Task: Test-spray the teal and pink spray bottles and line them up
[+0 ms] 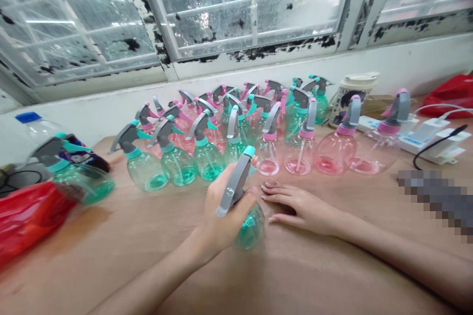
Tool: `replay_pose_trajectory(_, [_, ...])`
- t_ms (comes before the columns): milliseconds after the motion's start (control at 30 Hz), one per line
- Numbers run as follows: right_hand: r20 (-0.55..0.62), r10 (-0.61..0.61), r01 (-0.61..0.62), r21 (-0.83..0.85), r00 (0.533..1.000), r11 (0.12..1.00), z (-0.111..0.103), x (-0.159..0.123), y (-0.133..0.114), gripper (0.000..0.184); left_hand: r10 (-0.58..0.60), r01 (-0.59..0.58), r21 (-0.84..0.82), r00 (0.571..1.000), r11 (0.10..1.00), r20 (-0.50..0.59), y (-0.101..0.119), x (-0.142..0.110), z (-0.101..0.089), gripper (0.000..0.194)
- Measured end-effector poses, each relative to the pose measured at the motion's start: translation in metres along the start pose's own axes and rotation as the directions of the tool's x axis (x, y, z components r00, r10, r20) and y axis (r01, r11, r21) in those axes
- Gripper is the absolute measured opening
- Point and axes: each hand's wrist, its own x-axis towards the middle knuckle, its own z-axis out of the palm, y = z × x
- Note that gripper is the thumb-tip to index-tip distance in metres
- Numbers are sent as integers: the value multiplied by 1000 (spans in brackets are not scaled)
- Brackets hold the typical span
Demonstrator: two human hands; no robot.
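My left hand [218, 216] is wrapped round the neck of a teal spray bottle [251, 226] with a grey trigger head, standing on the wooden table [111, 266]. My right hand [299, 206] lies flat on the table just right of that bottle, fingers stretched out and together, holding nothing. Behind both hands stand several teal spray bottles [177, 162] on the left and several pink spray bottles [299, 152] on the right, all upright with grey triggers.
One teal spray bottle [74, 172] stands apart at the left beside a red plastic bag [25, 216] and a blue-capped water bottle [33, 128]. A white power strip [428, 140] with cables, a lidded jar [351, 96] and another red bag [451, 93] sit at the right under the window.
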Motion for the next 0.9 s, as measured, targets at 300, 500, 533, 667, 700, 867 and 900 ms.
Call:
replay_pose_trajectory(300, [5, -7, 7, -12, 1000, 1000, 0, 0, 0, 54, 11, -11, 0, 1000, 1000, -23, 2, 1, 0, 24])
replay_pose_trajectory(500, [-8, 0, 0, 17, 1000, 1000, 0, 0, 0, 54, 11, -12, -8, 999, 1000, -37, 4, 2, 0, 23])
replay_pose_trajectory(533, [-10, -1, 1, 21, 1000, 1000, 0, 0, 0, 54, 9, -10, -15, 999, 1000, -32, 4, 2, -1, 25])
replay_pose_trajectory(667, [4, 0, 0, 2, 1000, 1000, 0, 0, 0, 55, -6, 6, -15, 1000, 1000, 1, 4, 3, -1, 33])
replay_pose_trajectory(700, [9, 1, -1, -3, 1000, 1000, 0, 0, 0, 55, -9, 9, -5, 1000, 1000, 5, 4, 3, -1, 33])
replay_pose_trajectory(867, [-1, 5, -5, 11, 1000, 1000, 0, 0, -1, 54, -6, 6, 24, 1000, 1000, 10, 7, 5, -5, 13])
replay_pose_trajectory(900, [-3, 5, -5, 13, 1000, 1000, 0, 0, -1, 54, -5, 4, 17, 1000, 1000, 19, 8, 6, -5, 9])
